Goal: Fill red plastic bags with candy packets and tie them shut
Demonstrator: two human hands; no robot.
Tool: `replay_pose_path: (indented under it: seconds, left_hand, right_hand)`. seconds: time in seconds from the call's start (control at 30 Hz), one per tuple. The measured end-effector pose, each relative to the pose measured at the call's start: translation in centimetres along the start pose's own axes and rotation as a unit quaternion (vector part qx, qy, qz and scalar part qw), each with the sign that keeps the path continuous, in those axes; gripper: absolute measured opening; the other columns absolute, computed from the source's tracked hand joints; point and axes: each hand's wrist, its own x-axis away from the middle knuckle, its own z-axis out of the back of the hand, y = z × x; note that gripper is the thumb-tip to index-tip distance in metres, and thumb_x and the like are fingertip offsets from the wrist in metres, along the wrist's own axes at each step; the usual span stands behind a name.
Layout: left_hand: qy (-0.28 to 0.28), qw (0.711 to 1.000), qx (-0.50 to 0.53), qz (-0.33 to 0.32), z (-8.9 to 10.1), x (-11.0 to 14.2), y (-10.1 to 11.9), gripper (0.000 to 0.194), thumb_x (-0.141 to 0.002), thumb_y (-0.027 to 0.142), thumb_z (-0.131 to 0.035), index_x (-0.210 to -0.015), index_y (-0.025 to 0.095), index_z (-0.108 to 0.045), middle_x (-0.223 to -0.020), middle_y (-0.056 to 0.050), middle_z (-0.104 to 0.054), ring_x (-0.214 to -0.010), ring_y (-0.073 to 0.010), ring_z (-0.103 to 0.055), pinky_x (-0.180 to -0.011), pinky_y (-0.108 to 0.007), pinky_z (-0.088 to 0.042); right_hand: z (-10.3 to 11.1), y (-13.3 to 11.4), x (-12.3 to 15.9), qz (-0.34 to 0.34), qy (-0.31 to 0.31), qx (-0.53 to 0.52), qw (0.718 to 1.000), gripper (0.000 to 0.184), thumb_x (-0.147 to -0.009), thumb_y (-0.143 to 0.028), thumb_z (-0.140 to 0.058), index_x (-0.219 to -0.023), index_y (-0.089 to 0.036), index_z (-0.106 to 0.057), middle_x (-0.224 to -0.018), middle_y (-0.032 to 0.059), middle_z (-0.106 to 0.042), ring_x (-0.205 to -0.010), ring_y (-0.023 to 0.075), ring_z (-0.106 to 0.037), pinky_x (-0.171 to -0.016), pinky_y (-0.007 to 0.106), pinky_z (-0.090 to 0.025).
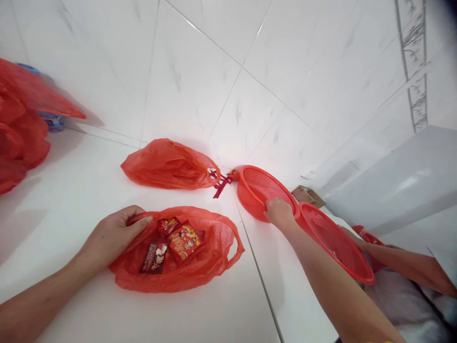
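L hand (124, 233) holds open red thin-plastic bag (216, 259) on white desk (124, 317); several glossy red/brown packets (185, 240) already in; R hand (280, 213) grips round red plastic-mesh basket (251, 205) by rim; qty left unclear.

Left grip (116, 234) pinched, right grip (281, 212) curled

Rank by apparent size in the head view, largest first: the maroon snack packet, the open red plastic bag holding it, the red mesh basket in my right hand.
1. Open red plastic bag
2. Red mesh basket in your right hand
3. Maroon snack packet
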Motion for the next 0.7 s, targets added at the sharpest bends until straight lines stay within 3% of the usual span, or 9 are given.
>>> replay_pose_path:
  seconds: [0.17,0.23,0.33,0.43,0.6,0.63,0.7]
  left_hand:
    - [0.010,1.000,0.013,-0.014,-0.1,0.4,0.7,0.032,-0.076,0.053,-0.053,-0.075,0.021,-0.056,-0.064,0.003,-0.063,-0.060,-0.0167,-0.058,-0.053,-0.023,-0.042]
    - [0.020,0.999,0.016,-0.025,-0.1,0.7,0.8,0.031,-0.075,0.052,-0.053,-0.074,0.021,-0.056,-0.064,0.003,-0.063,-0.059,-0.0164,-0.057,-0.053,-0.023,-0.042]
    - [0.033,0.999,0.009,-0.037,-0.1,0.9,0.9,0.029,-0.074,0.050,-0.053,-0.072,0.021,-0.055,-0.062,0.003,-0.060,-0.058,-0.0161,-0.057,-0.052,-0.023,-0.041]
    - [0.041,0.998,0.011,-0.049,-0.2,1.1,1.0,0.029,-0.074,0.049,-0.052,-0.072,0.021,-0.055,-0.063,0.003,-0.060,-0.059,-0.0159,-0.056,-0.052,-0.024,-0.041]
    - [0.047,0.996,0.025,-0.065,-0.2,1.3,1.0,0.027,-0.075,0.047,-0.052,-0.072,0.020,-0.054,-0.065,0.003,-0.060,-0.060,-0.0153,-0.056,-0.054,-0.024,-0.042]
    - [0.050,0.996,0.029,-0.068,-0.2,1.3,1.0,0.027,-0.075,0.047,-0.052,-0.072,0.020,-0.054,-0.066,0.003,-0.060,-0.060,-0.0154,-0.056,-0.055,-0.024,-0.043]
    - [0.058,0.995,0.046,-0.074,-0.2,1.4,0.9,0.028,-0.075,0.048,-0.052,-0.072,0.020,-0.054,-0.067,0.002,-0.060,-0.062,-0.0161,-0.056,-0.056,-0.025,-0.044]
  right_hand:
    - [-0.5,0.8,-0.5,-0.049,0.016,-0.003,0.999,0.042,-0.064,-0.037,-0.074,-0.093,-0.010,-0.060,-0.091,0.0183,-0.056,-0.082,0.0298,-0.056,-0.060,0.034,-0.041]
    - [0.2,0.3,0.5,-0.056,0.038,-0.011,0.998,0.047,-0.068,-0.044,-0.070,-0.099,-0.011,-0.057,-0.092,0.0178,-0.055,-0.083,0.0292,-0.055,-0.060,0.034,-0.042]
    - [2.4,-1.6,3.1,-0.027,0.139,-0.086,0.986,0.039,-0.083,-0.042,-0.052,-0.110,-0.014,-0.052,-0.095,0.0156,-0.054,-0.087,0.0270,-0.053,-0.065,0.034,-0.043]
    - [5.4,-4.6,6.5,0.055,0.246,-0.242,0.937,0.029,-0.090,-0.029,-0.038,-0.113,-0.017,-0.050,-0.095,0.0109,-0.053,-0.087,0.0230,-0.053,-0.071,0.035,-0.044]
    - [8.7,-10.6,10.1,0.192,0.348,-0.437,0.807,0.028,-0.087,-0.016,-0.035,-0.111,-0.019,-0.050,-0.096,0.0087,-0.053,-0.089,0.0193,-0.053,-0.075,0.033,-0.046]
    - [8.9,-11.8,10.2,0.214,0.347,-0.443,0.799,0.028,-0.087,-0.015,-0.036,-0.110,-0.019,-0.051,-0.097,0.0084,-0.054,-0.089,0.0189,-0.054,-0.076,0.033,-0.047]
    - [8.8,-13.7,10.1,0.247,0.304,-0.423,0.817,0.027,-0.086,-0.016,-0.039,-0.109,-0.020,-0.053,-0.097,0.0071,-0.056,-0.088,0.0180,-0.054,-0.077,0.033,-0.047]
